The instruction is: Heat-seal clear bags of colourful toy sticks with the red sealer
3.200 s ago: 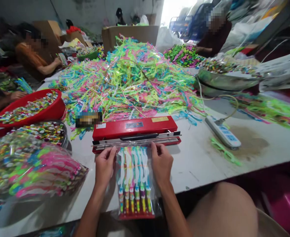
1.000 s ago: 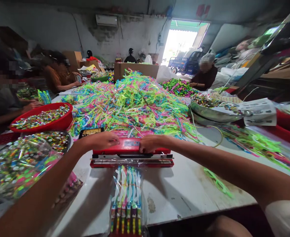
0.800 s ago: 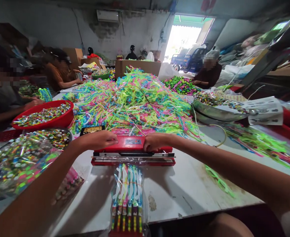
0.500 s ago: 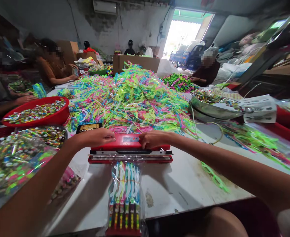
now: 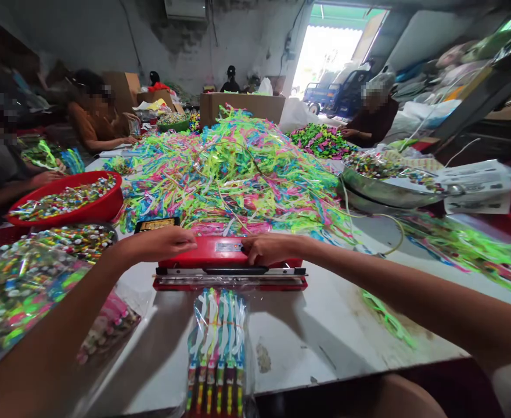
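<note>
On the red heat sealer [image 5: 229,264] at the near middle of the white table [image 5: 325,331], both of your hands lay palm down on the closed top bar. Your left hand [image 5: 162,242] rested on the sealer's left end, fingers curled loosely over the lid and closed on nothing; your right hand [image 5: 266,248] pressed just right of the sealer's centre, fingers bent over the lid's far edge, likewise holding nothing. The clear bag of coloured pens [image 5: 217,354] lay flat in front of the sealer, its open end caught under the bar and its lower end reaching the table's near edge. Behind the sealer rose a large heap of neon plastic strips [image 5: 238,168]. Left of the sealer stood a red basin [image 5: 70,203] of small wrapped pieces, with filled clear bags [image 5: 24,287] nearer to you on that same side. Right of the sealer and behind it sat a metal bowl [image 5: 386,191], and loose green strips [image 5: 388,319] lay on the table surface. Other people sat beyond the heap.
</note>
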The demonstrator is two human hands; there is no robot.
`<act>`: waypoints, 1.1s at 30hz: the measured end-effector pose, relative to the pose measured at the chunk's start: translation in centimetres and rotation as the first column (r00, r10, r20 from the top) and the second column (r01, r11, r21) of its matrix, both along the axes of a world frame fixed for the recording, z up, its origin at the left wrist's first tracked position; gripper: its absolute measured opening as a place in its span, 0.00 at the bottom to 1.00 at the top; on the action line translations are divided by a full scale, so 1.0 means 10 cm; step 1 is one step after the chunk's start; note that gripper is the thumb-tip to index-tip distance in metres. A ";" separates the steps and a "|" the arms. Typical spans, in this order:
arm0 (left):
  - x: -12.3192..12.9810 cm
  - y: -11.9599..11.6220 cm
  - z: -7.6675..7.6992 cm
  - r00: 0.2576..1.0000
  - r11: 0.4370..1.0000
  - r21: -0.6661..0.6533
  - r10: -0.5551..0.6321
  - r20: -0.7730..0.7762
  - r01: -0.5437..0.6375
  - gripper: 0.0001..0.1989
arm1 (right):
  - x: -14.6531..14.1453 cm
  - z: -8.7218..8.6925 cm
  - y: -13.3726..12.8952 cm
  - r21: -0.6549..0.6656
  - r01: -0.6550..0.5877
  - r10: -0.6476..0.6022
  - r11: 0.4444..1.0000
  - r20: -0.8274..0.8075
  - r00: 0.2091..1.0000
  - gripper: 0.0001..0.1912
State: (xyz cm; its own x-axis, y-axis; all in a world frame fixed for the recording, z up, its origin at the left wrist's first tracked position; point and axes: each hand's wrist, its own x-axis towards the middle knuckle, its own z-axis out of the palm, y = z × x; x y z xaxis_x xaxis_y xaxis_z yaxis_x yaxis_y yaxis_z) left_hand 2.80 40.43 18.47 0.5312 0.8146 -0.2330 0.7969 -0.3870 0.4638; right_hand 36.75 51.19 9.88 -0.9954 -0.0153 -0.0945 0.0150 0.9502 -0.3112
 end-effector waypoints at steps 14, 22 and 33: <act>0.04 -0.02 -0.02 1.000 1.000 -0.013 0.008 -0.008 -0.008 0.23 | 0.14 0.18 0.01 -0.245 0.278 -0.217 0.929 0.246 0.944 0.15; 0.89 0.27 -0.27 0.985 0.988 -0.023 -0.154 0.078 0.156 0.14 | 0.20 0.30 -0.24 -0.072 0.454 -0.435 0.888 0.191 0.880 0.11; 1.54 0.79 -0.60 0.932 0.913 -0.188 -0.358 0.059 0.362 0.06 | 0.54 0.24 -0.16 -0.078 0.605 -0.606 0.793 0.014 0.796 0.10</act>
State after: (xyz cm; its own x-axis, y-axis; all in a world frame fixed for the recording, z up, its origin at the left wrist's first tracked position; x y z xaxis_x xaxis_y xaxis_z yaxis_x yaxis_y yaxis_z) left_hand 18.21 48.30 12.47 0.7869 0.5078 -0.3506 0.6089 -0.5471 0.5744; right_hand 42.15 49.57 12.23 -0.8046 0.5840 -0.1073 0.5754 0.7222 -0.3838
